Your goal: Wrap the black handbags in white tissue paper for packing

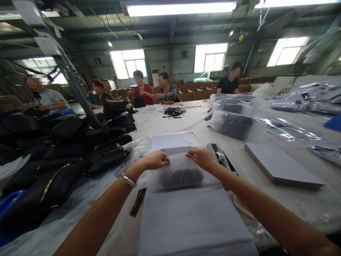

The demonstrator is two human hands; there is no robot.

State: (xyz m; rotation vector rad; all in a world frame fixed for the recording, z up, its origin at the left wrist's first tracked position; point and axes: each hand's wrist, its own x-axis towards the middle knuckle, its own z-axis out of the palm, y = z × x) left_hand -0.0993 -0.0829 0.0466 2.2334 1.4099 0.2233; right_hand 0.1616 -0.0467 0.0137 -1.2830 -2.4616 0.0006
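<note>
My left hand [157, 160] pinches the upper left edge of a translucent white sheet or bag [178, 161]. At its upper right edge, my right hand [201, 158] is closed on the same material. A dark item [182, 177] shows through it, lying between and below my hands. Under it and toward me lies a stack of white sheets [191, 217]. Left of the stack is a black label with gold lettering [137, 202]. A tray with metallic items [222, 158] sits just beyond my right hand, partly hidden by the forearm.
Black bags [58, 177] are heaped at the left beside a slanted metal post [77, 85]. Right are a stack of grey boards [282, 165], wrapped dark items [231, 124] and clear plastic packages [314, 96]. Several people sit across the white table [154, 122], near dark straps [174, 112].
</note>
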